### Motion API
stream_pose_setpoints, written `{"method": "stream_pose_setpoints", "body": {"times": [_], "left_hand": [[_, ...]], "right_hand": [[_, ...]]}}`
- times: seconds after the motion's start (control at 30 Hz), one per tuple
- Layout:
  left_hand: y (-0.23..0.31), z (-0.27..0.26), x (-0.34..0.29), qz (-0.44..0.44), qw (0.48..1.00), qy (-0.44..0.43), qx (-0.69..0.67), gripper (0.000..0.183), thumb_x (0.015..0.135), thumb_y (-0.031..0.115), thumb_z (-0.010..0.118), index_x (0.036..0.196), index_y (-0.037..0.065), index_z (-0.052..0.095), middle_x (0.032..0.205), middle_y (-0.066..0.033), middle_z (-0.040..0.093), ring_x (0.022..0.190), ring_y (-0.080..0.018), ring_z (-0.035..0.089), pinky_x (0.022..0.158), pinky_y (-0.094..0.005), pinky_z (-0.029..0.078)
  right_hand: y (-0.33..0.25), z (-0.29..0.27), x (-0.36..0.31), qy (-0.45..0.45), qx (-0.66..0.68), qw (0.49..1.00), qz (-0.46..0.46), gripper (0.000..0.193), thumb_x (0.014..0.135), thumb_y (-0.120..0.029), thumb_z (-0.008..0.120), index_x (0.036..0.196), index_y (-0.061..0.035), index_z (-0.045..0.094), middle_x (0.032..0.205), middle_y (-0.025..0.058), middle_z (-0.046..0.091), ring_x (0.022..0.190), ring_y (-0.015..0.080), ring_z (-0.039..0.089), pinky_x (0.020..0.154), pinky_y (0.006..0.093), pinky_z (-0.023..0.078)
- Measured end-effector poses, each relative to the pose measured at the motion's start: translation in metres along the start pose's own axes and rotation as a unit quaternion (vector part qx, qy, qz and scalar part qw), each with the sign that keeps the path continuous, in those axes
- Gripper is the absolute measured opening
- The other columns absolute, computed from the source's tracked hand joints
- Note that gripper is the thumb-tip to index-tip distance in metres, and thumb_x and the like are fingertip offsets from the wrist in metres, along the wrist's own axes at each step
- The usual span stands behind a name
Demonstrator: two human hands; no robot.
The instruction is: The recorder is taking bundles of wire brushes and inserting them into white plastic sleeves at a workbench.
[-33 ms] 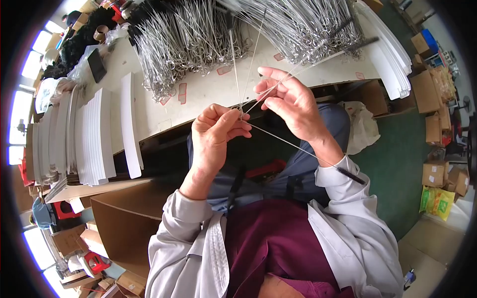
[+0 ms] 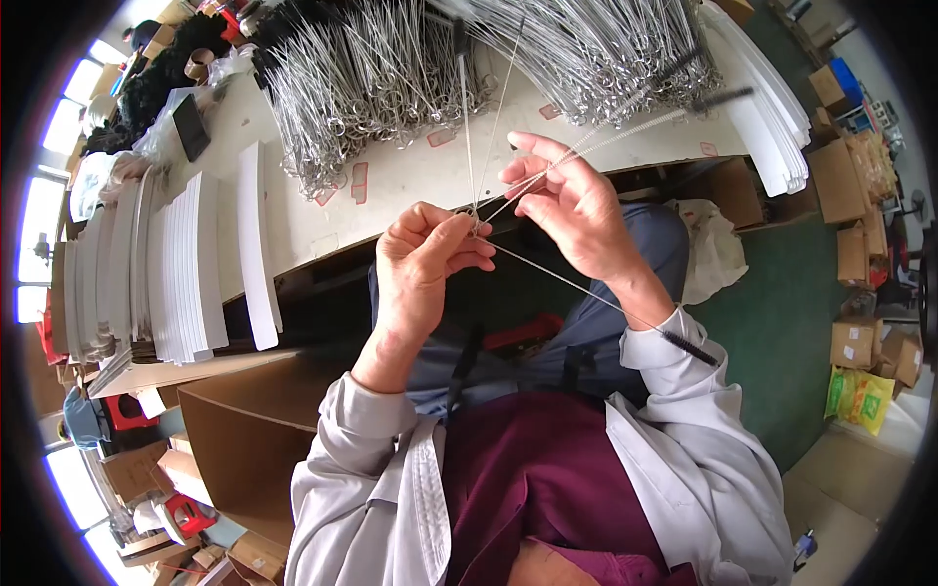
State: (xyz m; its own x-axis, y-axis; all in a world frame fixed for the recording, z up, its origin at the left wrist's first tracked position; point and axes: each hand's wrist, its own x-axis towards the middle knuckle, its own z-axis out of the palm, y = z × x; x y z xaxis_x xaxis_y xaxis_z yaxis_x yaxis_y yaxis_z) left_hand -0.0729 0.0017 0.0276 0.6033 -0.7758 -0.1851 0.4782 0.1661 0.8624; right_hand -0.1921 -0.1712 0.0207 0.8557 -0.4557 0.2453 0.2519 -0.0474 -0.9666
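Observation:
My left hand (image 2: 425, 269) pinches the looped ends of several thin wire brushes (image 2: 467, 127) that fan out from my fingertips. Two of them point up toward the table. Another (image 2: 586, 291) runs down to the right past my right wrist and ends in a black bristle tip (image 2: 690, 345). My right hand (image 2: 576, 210) is just right of the left, with its fingers closed on one more wire brush (image 2: 625, 132) that slants up to the right to a dark tip (image 2: 723, 96). Both hands hover over my lap at the table's front edge.
A big heap of the same wire brushes (image 2: 391, 68) covers the white table (image 2: 410, 181). Stacks of white card strips (image 2: 186, 264) stand at left, more (image 2: 767, 127) at right. A cardboard box (image 2: 244, 430) sits at lower left. Boxes (image 2: 860, 342) and a plastic bag (image 2: 713, 249) lie on the green floor.
The brush in my right hand has tilted slightly, its dark tip dropping a little. My right fingers shifted a touch. The left hand stays put.

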Motion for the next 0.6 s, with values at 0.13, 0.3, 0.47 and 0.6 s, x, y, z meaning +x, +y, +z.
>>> {"method": "stream_pose_setpoints", "body": {"times": [0.13,0.3,0.47,0.6], "left_hand": [[0.005,0.003,0.002,0.03,0.999,-0.018,0.002,0.014,0.098,0.01,0.067,0.093,-0.002,0.063,0.096,-0.0179,0.073,0.078,-0.0208,0.073,0.072,-0.0334,0.063],[0.003,0.0,0.002,0.044,0.999,-0.021,0.019,0.014,0.099,0.01,0.068,0.093,-0.002,0.064,0.093,-0.0149,0.073,0.079,-0.0182,0.072,0.076,-0.0321,0.062],[-0.002,0.013,-0.004,0.049,0.997,-0.028,0.043,0.013,0.099,0.008,0.067,0.092,-0.002,0.064,0.092,-0.0137,0.074,0.079,-0.0167,0.071,0.079,-0.0315,0.061],[-0.012,0.018,-0.009,0.026,0.999,-0.034,0.013,0.013,0.099,0.009,0.067,0.092,-0.002,0.065,0.093,-0.0149,0.074,0.079,-0.0182,0.071,0.079,-0.0334,0.061]], "right_hand": [[0.006,0.009,-0.008,-0.041,-0.194,0.98,0.009,0.098,0.078,-0.012,0.089,0.157,-0.0022,0.032,0.128,0.0113,0.063,0.105,0.0147,0.063,0.091,0.0279,0.053],[0.008,0.022,-0.015,-0.098,-0.15,0.984,-0.007,0.122,0.069,-0.03,0.097,0.161,-0.0037,0.021,0.131,0.0123,0.062,0.115,0.0183,0.061,0.099,0.0351,0.051],[0.012,0.03,-0.012,-0.018,0.173,0.981,0.086,0.089,0.09,-0.028,0.081,0.156,0.0022,0.029,0.128,0.0148,0.063,0.115,0.0184,0.062,0.097,0.0339,0.051],[0.019,0.031,-0.008,0.045,0.304,0.947,0.097,0.041,0.105,-0.028,0.059,0.133,0.0015,0.053,0.104,0.0098,0.067,0.1,0.0175,0.066,0.086,0.031,0.054]]}}
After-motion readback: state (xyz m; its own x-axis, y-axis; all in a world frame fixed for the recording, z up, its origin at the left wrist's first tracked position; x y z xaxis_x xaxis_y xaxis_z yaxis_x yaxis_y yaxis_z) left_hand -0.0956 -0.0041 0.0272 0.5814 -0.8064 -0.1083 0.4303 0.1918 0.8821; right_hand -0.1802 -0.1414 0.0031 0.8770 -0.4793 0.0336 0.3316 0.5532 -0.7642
